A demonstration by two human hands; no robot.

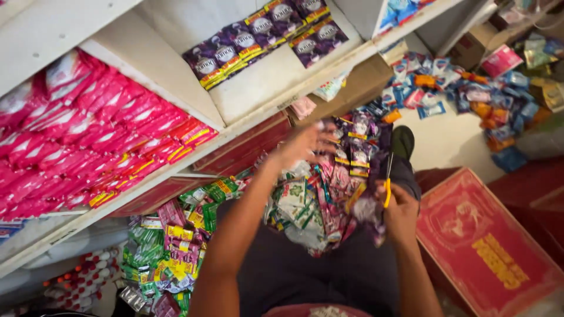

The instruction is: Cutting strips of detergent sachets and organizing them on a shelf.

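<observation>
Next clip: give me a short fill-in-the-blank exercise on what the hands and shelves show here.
1. The right hand holds scissors with ____ handles.
2. The left hand reaches to a strip of ____ sachets.
3. The left shelf compartment is packed with ____ packets.
4. Right of the person's lap lies a flat ____ box.

Missing words: yellow; purple; pink-red; red
</observation>
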